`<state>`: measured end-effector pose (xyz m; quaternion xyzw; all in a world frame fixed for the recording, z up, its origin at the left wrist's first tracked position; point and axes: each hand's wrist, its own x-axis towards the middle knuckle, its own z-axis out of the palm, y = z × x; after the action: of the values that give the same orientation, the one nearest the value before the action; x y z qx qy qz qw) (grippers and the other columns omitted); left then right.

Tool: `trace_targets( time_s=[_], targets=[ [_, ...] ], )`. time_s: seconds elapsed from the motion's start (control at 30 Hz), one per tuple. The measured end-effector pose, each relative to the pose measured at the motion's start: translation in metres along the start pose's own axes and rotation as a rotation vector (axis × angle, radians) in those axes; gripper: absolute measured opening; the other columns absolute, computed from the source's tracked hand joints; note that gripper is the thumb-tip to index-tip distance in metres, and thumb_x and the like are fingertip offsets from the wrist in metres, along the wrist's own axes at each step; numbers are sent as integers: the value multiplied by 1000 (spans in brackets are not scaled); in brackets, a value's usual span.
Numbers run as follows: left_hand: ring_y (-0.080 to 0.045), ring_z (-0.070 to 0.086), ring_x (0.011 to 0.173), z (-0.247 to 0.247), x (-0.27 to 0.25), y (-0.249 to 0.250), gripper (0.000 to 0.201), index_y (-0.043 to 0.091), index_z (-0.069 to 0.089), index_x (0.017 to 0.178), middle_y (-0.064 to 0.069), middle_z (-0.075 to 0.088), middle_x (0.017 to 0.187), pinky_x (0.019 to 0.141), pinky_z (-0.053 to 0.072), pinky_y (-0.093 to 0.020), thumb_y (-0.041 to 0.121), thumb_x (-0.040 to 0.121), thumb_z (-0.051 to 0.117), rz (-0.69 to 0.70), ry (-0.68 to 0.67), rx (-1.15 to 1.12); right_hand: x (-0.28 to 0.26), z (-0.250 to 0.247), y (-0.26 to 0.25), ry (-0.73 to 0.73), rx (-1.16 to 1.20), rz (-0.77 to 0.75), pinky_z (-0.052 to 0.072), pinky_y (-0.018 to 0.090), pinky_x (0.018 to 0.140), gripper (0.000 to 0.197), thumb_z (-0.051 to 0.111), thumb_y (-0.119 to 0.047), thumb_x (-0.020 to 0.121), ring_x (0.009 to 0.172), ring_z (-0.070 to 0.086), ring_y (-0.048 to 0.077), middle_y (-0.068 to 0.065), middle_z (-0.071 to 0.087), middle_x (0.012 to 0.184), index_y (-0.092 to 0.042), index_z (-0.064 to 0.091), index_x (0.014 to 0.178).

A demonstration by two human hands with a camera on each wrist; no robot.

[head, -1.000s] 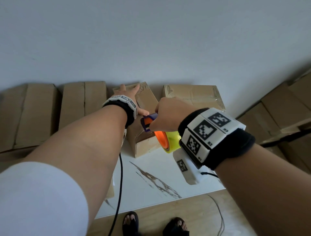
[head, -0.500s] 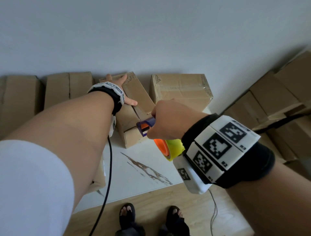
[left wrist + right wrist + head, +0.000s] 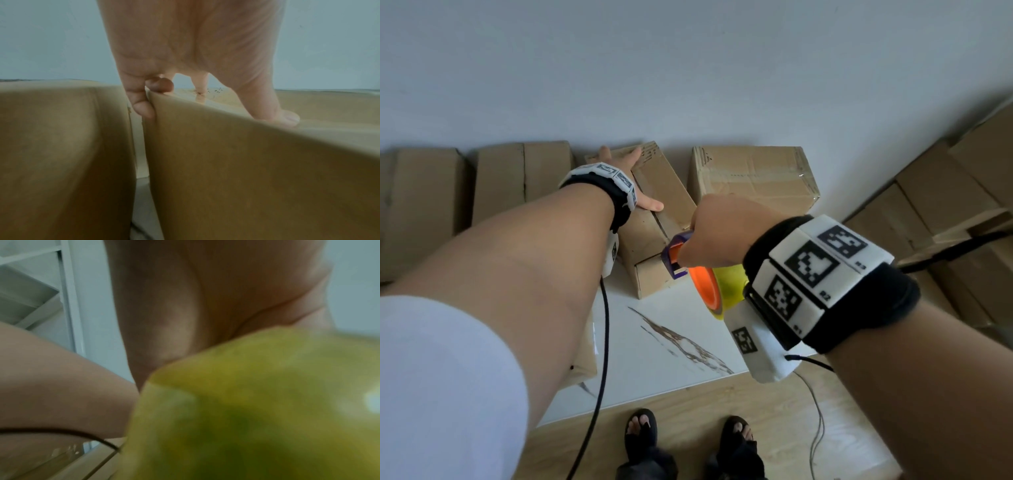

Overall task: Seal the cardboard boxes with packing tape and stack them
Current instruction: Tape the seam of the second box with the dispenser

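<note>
In the head view a brown cardboard box [image 3: 664, 192] lies at an angle on the white table [image 3: 654, 356]. My left hand [image 3: 628, 162] rests flat on its top, thumb out towards the seam. The left wrist view shows this hand [image 3: 195, 48] pressing on the box [image 3: 246, 162], with the little finger down over its left edge. My right hand [image 3: 719, 236] grips a tape dispenser [image 3: 678, 255] with a purple frame, an orange core and a yellow tape roll [image 3: 729, 287], held at the box's near end. The roll [image 3: 257, 402] fills the blurred right wrist view below the palm [image 3: 205, 296].
A box sealed with clear tape [image 3: 753, 178] stands right of the angled one. More boxes [image 3: 524, 178] line the wall at the left, and others [image 3: 945, 212] are piled at the right. One box [image 3: 61, 138] stands close against the held box's left side. Cables hang off the table edge.
My right hand has drawn the dispenser along the box's top towards its near end. The left hand has stayed pressed on the box.
</note>
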<state>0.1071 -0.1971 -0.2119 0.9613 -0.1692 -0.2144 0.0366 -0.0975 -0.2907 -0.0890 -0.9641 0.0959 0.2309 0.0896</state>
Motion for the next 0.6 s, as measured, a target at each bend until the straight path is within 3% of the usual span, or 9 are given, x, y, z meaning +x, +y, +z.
trace_targets(
  time_s=[0.13, 0.3, 0.43, 0.53, 0.6],
  targets=[
    [-48, 10, 141, -1, 0, 0, 131, 49, -5, 146, -9, -5, 157, 105, 28, -65, 79, 44, 72, 3, 1, 5, 5, -15, -3, -16, -3, 36, 26, 14, 31, 30, 56, -26, 92, 48, 36, 11, -3, 40, 61, -15, 43, 67],
    [-47, 8, 142, -3, -1, 1, 132, 50, -6, 145, -6, -6, 158, 104, 28, -66, 81, 43, 71, -15, -9, 19, 5, -9, -4, -44, -88, 26, 30, 21, 46, 22, 57, -30, 92, 54, 43, 11, -2, 47, 65, -14, 54, 78],
    [-47, 9, 142, -3, -2, 2, 133, 50, -6, 145, -7, -6, 158, 106, 27, -65, 82, 40, 70, -25, -10, 12, 16, 3, -2, -61, -56, 25, 34, 21, 47, 28, 54, -27, 96, 55, 42, 11, -3, 45, 67, -14, 48, 73],
    [-47, 12, 141, -3, -6, 4, 136, 49, -6, 146, -9, -5, 158, 106, 29, -63, 85, 37, 68, -51, -13, 9, 18, 36, 16, -198, -83, 49, 37, 20, 50, 21, 52, -31, 98, 64, 51, 15, 0, 55, 79, -13, 59, 92],
    [-48, 15, 140, -3, -6, 4, 136, 47, -6, 147, -12, -5, 157, 105, 31, -63, 85, 39, 68, -69, -14, 8, 17, 56, 37, -182, -28, 165, 36, 23, 51, 29, 57, -39, 93, 61, 52, 14, 0, 58, 75, -13, 56, 79]
  ],
)
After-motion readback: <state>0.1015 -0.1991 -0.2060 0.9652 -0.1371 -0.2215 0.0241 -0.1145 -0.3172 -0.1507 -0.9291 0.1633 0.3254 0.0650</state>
